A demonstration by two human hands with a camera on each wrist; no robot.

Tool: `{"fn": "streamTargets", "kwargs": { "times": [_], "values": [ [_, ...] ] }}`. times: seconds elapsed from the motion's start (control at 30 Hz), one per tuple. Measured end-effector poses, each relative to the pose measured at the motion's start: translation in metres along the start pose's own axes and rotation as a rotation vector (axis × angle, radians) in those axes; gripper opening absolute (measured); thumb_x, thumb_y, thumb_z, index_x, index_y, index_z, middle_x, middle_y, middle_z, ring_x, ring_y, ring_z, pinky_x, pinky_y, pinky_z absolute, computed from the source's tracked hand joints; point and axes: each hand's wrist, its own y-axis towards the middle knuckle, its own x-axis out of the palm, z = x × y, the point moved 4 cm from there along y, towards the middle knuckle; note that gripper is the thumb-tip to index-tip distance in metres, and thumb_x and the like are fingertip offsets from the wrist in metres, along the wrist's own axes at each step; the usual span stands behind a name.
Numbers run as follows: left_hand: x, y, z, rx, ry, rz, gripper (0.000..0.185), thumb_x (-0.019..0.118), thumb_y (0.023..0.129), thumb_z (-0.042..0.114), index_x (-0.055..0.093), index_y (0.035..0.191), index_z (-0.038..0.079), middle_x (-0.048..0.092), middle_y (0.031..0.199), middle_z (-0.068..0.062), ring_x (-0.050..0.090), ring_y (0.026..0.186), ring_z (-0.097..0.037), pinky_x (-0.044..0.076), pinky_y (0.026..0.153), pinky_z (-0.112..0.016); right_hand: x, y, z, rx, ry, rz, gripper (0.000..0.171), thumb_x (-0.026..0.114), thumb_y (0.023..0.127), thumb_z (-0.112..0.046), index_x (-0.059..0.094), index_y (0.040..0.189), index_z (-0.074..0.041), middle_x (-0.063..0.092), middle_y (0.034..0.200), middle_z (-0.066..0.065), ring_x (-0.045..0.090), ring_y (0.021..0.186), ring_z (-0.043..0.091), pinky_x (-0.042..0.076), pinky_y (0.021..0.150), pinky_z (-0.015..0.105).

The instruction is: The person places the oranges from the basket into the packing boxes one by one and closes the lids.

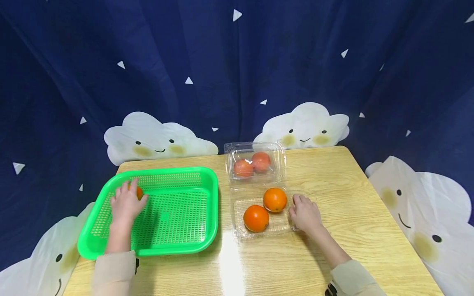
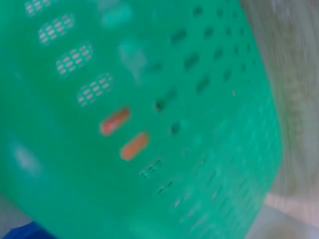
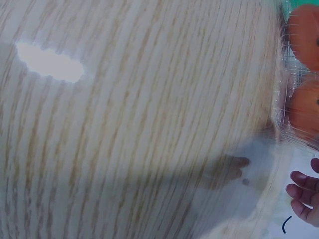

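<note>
An orange (image 1: 138, 192) was mostly hidden under the left hand's (image 1: 125, 203) curled fingers (image 1: 134, 184); the right hand's (image 1: 305, 213) fingers (image 1: 298, 201) were laid flat beside the clear box (image 1: 259, 224).

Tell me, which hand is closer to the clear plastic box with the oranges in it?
The right hand. It rests at the right edge of the clear plastic box. The left hand is away inside the green basket, on another orange.

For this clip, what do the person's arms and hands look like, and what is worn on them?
Both hands are bare, with no gloves or rings visible: the left hand and the right hand. Each forearm ends in a light beige long sleeve, left sleeve and right sleeve. A dark strap or device edge shows at each cuff.
</note>
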Motion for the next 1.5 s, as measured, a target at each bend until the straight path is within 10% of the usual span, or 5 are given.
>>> {"fn": "streamTargets", "kwargs": {
  "times": [0.77,1.5],
  "values": [
    [0.006,0.026,-0.041,-0.062,0.074,-0.267,0.066,0.052,0.084,0.022,0.024,0.137,-0.005,0.021,0.131,-0.038,0.02,0.117,-0.057,0.021,0.087,-0.069,0.002,0.0,0.001,0.002,0.001,0.003,0.026,0.056,0.083,-0.02,0.051,0.101,-0.003,0.053,0.09,0.011,0.052,0.087,0.03,0.041,0.07,0.044],
    [0.012,0.042,-0.032,-0.086,0.093,-0.381,0.07,0.053,0.084,0.023,0.018,0.137,-0.006,0.011,0.134,-0.039,0.015,0.119,-0.061,0.025,0.087,-0.072,0.003,0.0,0.002,0.002,-0.006,-0.004,0.025,0.055,0.084,-0.02,0.051,0.101,-0.004,0.052,0.089,0.01,0.051,0.085,0.029,0.041,0.069,0.044]
  ]
}}
